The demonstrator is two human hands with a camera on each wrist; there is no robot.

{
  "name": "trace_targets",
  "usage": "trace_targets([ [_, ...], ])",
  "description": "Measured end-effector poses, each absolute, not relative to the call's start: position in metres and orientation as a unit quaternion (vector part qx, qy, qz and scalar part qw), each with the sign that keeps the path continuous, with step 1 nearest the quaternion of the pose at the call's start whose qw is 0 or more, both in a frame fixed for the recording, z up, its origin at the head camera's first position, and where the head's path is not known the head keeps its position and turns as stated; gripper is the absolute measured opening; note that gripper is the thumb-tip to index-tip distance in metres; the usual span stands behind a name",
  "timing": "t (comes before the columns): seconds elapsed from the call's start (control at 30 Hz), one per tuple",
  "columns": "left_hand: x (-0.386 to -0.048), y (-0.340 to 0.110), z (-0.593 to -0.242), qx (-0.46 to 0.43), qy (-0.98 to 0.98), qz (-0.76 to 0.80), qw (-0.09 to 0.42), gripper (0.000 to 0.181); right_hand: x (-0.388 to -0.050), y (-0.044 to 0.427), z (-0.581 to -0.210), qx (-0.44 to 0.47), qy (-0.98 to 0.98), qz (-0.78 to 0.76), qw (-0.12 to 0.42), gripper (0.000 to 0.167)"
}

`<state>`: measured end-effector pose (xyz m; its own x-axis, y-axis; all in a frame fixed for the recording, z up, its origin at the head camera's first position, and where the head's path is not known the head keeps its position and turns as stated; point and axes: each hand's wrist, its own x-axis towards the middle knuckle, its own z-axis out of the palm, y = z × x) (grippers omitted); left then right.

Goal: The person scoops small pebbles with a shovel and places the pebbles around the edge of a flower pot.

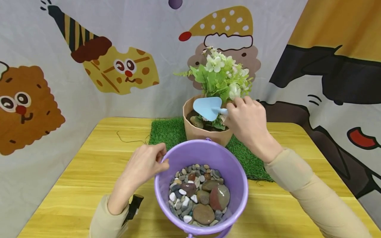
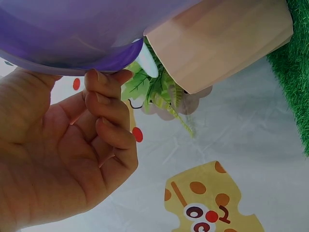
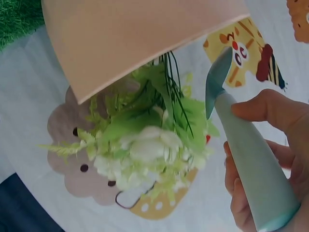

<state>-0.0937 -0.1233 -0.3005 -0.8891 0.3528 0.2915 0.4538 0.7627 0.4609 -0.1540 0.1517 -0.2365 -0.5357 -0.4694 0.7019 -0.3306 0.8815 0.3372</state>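
Shovel [image 1: 209,108], handle [image 3: 256,164] wrapped in your right hand [image 1: 248,120], is up near the pot [image 1: 200,134]! Your left hand [image 1: 147,162] pinches the bucket [image 1: 196,153], on your side of the pot. That shovel looks light, stiff, maybe slick; its thick handle should be your best hold.

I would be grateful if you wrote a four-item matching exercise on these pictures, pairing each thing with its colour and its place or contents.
Things:
1. trowel
2. bucket
3. pot
4. mat

Descriptions:
A. purple, with the left hand at its rim
B. green, under the pot
C. light blue, in the right hand
D. peach, with white flowers

Pairs: 1-C, 2-A, 3-D, 4-B
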Motion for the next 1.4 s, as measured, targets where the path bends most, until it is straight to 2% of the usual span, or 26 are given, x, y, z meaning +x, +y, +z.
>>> trace_targets([
  [0.17,-0.093,-0.123,-0.300,-0.214,-0.933,-0.273,0.094,0.013,-0.141,0.167,-0.232,0.269,-0.847,-0.036,0.457,0.008],
  [0.33,-0.091,-0.123,-0.300,-0.192,-0.933,-0.296,0.072,0.010,-0.122,0.178,-0.224,0.304,-0.837,-0.027,0.454,0.004],
  [0.5,-0.090,-0.123,-0.300,-0.179,-0.932,-0.310,0.063,0.009,-0.104,0.184,-0.214,0.347,-0.827,-0.053,0.439,0.008],
  [0.9,-0.084,-0.122,-0.301,-0.163,-0.937,-0.292,0.098,0.012,-0.085,0.182,-0.204,0.452,-0.801,-0.105,0.378,0.036],
  [1.4,-0.072,-0.118,-0.299,-0.148,-0.946,-0.256,0.130,0.013,-0.077,0.165,-0.217,0.496,-0.792,-0.178,0.309,0.025],
])
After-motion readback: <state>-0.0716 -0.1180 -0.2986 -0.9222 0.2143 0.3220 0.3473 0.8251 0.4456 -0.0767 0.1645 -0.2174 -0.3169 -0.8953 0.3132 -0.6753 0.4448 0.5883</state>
